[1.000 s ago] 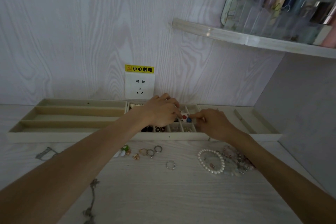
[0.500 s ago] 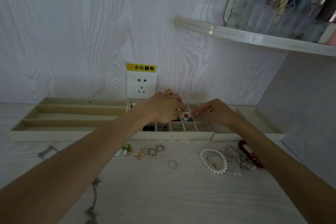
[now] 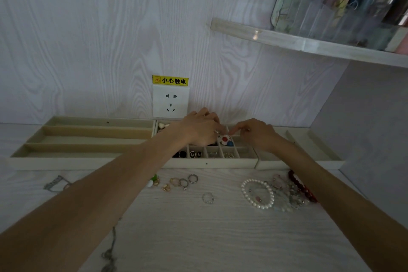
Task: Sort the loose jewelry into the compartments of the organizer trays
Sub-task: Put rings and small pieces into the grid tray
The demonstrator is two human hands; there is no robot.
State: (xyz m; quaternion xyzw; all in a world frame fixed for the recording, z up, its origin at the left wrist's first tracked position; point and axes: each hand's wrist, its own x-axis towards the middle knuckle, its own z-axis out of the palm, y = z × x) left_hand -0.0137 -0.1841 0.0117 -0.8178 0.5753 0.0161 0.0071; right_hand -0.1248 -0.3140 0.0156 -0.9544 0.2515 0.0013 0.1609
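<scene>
Both hands reach into the small-compartment tray (image 3: 207,163) by the wall. The left hand (image 3: 198,128) curls its fingers over a white flower earring (image 3: 224,139) with a red centre; the right hand (image 3: 254,132), fingers bent, pinches something tiny I cannot make out.

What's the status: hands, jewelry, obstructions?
Both hands, left hand and right hand, over gridded tray. Rings, pearl bracelet unsorted. Nothing blocking.
</scene>
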